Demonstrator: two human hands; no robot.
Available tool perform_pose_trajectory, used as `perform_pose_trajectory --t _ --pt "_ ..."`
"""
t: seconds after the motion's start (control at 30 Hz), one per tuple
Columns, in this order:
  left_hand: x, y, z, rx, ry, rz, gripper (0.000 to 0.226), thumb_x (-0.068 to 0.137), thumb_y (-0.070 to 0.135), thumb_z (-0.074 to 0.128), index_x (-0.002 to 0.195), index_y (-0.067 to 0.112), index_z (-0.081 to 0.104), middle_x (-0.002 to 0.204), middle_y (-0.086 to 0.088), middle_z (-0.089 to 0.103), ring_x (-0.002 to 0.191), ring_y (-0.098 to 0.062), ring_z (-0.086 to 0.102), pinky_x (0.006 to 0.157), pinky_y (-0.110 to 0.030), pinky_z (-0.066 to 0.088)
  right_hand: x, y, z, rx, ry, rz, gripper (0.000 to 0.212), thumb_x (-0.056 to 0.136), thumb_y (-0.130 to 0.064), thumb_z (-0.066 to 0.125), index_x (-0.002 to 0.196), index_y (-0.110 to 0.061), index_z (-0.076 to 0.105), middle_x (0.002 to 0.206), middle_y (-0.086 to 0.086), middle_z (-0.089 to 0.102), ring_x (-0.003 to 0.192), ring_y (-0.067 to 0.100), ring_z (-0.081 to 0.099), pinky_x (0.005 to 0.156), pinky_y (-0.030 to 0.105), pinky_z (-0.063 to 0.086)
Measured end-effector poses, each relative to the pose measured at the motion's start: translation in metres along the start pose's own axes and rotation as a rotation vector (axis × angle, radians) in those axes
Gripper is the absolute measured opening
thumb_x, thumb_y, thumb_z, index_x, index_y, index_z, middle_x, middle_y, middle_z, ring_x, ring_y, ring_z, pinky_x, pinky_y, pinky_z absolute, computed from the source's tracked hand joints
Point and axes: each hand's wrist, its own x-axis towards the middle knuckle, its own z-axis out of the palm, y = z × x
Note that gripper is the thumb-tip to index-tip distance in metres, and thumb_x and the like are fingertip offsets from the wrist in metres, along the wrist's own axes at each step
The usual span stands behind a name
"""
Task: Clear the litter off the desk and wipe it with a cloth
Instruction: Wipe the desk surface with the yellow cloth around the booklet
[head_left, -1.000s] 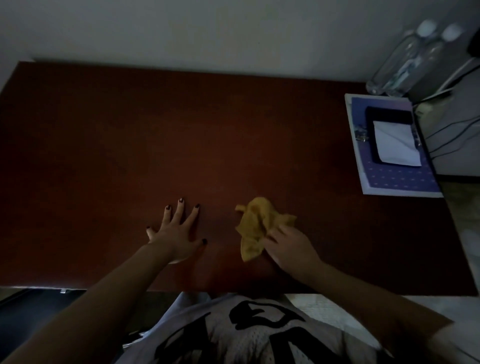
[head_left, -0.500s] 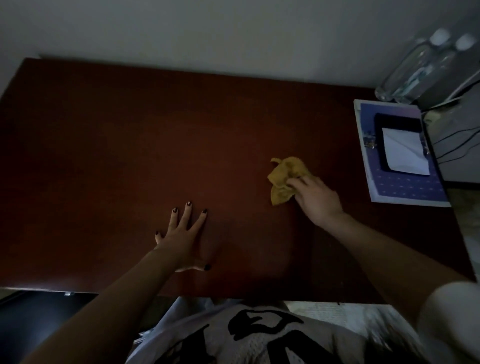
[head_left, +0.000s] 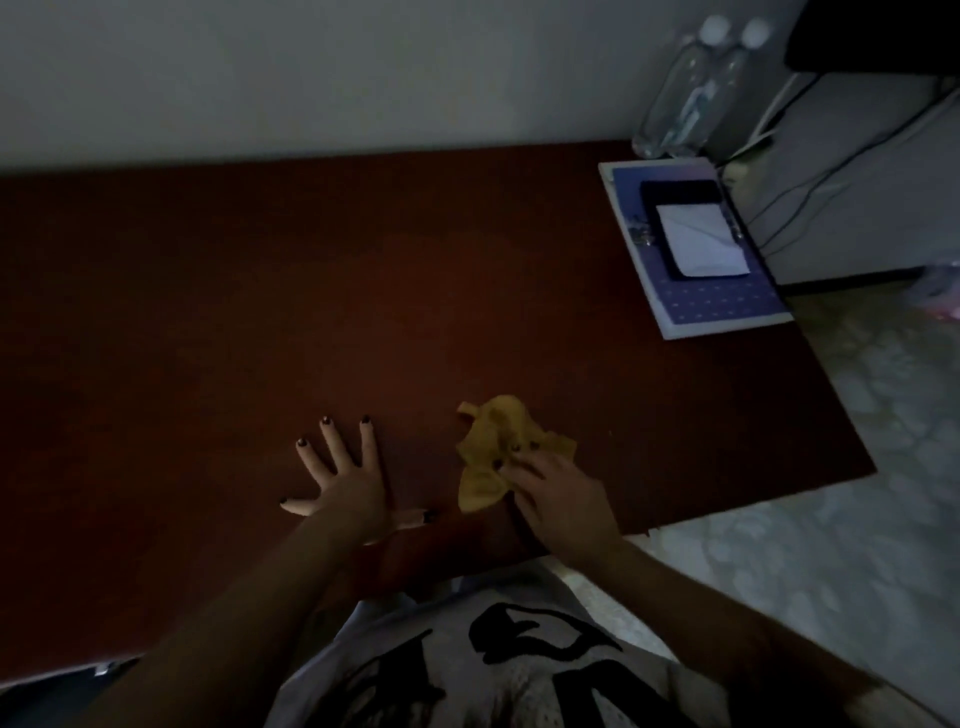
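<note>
Cloth (head_left: 496, 451), mustard yellow and all scrunched up, sitting near the front edge of the dark red desk (head_left: 363, 312). Right hand (head_left: 558, 499) pressing down on it, fingertips bunching it. Left hand (head_left: 345, 483) flat alongside, fingers spread wide.

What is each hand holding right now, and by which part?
The right hand presses the yellow cloth against the desk, fingers on its near right side. The left hand lies flat, holding nothing.

Desk (head_left: 260, 312): dark reddish-brown. Cloth (head_left: 493, 447): mustard yellow. Notebook (head_left: 722, 304): purple, pale dotted pattern, white edge. Shirt (head_left: 467, 670): light grey, black print. Fingernails (head_left: 365, 419): dark polish.
</note>
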Motion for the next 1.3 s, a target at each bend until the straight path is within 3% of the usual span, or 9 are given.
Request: perform_pose_trajectory --t 0.07,0.2,0.33,0.43,0.6,0.87,1.03,1.17,1.3 --pt "0.000 0.006 -0.001 0.010 -0.009 -0.018 0.142 0.057 0.075 0.067 0.137 0.026 -0.039 0.140 -0.015 -0.049 0.133 -0.046 -0.033 0.100 -0.075 0.019 -0.028 -0.002 0.007 0.017 -0.013 -0.057 0.037 0.063 -0.016 0.084 0.097 -0.024 0.073 0.104 -0.002 0.070 0.091 0.020 0.068 0.045 0.028 0.053" --pt "0.002 0.003 0.001 0.024 -0.017 -0.020 0.144 0.056 0.075 0.067 0.134 0.026 -0.043 0.137 -0.017 -0.052 0.132 -0.047 -0.034 0.101 -0.075 0.018 -0.065 0.028 -0.002 -0.016 -0.060 -0.117 0.041 0.061 -0.015 0.086 0.099 -0.025 0.073 0.111 -0.004 0.069 0.098 0.016 0.067 0.064 0.022 0.054" --pt "0.002 0.001 0.003 0.025 -0.017 0.001 0.144 0.054 0.079 0.065 0.134 0.026 -0.043 0.137 -0.016 -0.052 0.131 -0.048 -0.034 0.100 -0.075 0.018 -0.090 0.089 -0.025 -0.057 -0.004 0.185 0.043 0.071 -0.007 0.079 0.111 -0.020 0.069 0.117 0.002 0.065 0.097 0.021 0.067 0.061 0.025 0.051" --pt "0.005 0.000 0.005 0.019 -0.007 0.007 0.145 0.051 0.080 0.065 0.134 0.028 -0.042 0.138 -0.014 -0.051 0.132 -0.047 -0.033 0.100 -0.075 0.019 -0.095 0.118 -0.030 -0.056 0.105 0.486 0.034 0.090 -0.013 0.060 0.123 -0.020 0.062 0.130 0.001 0.058 0.111 0.022 0.059 0.073 0.031 0.051" --pt "0.005 -0.003 0.008 -0.011 0.020 0.015 0.146 0.048 0.078 0.068 0.134 0.032 -0.041 0.139 -0.010 -0.050 0.133 -0.045 -0.033 0.099 -0.076 0.017 -0.069 0.072 -0.004 -0.008 0.239 0.814 0.033 0.093 -0.016 0.051 0.125 -0.020 0.059 0.138 0.003 0.049 0.118 0.025 0.051 0.080 0.040 0.050" --pt "0.007 -0.004 0.011 -0.009 0.060 0.019 0.147 0.045 0.079 0.068 0.137 0.033 -0.037 0.142 -0.009 -0.047 0.135 -0.043 -0.031 0.098 -0.076 0.016 -0.059 -0.006 0.016 -0.043 0.147 0.171 0.038 0.051 -0.013 0.088 0.086 -0.021 0.075 0.093 0.002 0.071 0.080 0.023 0.068 0.052 0.023 0.052" --pt "0.011 -0.006 0.014 -0.002 0.086 0.016 0.148 0.043 0.080 0.068 0.137 0.034 -0.036 0.143 -0.007 -0.045 0.136 -0.042 -0.030 0.098 -0.077 0.017 -0.056 0.016 0.008 -0.129 0.050 -0.201 0.028 0.065 -0.019 0.077 0.092 -0.025 0.074 0.099 -0.003 0.071 0.087 0.018 0.067 0.051 0.021 0.051" --pt "0.013 -0.009 0.015 -0.001 0.091 0.014 0.147 0.043 0.081 0.067 0.137 0.035 -0.037 0.143 -0.007 -0.047 0.136 -0.041 -0.030 0.099 -0.076 0.018 -0.047 0.067 -0.018 -0.191 0.077 0.029 0.035 0.064 -0.014 0.082 0.096 -0.025 0.073 0.104 -0.002 0.069 0.092 0.021 0.066 0.051 0.026 0.052" --pt "0.007 -0.012 0.017 0.023 0.100 0.032 0.139 0.052 0.081 0.063 0.139 0.033 -0.033 0.146 -0.009 -0.043 0.138 -0.042 -0.026 0.102 -0.073 0.019 -0.038 0.128 -0.037 -0.221 0.007 0.355 0.031 0.095 -0.023 0.051 0.124 -0.027 0.060 0.133 -0.003 0.054 0.124 0.025 0.045 0.080 0.036 0.050"
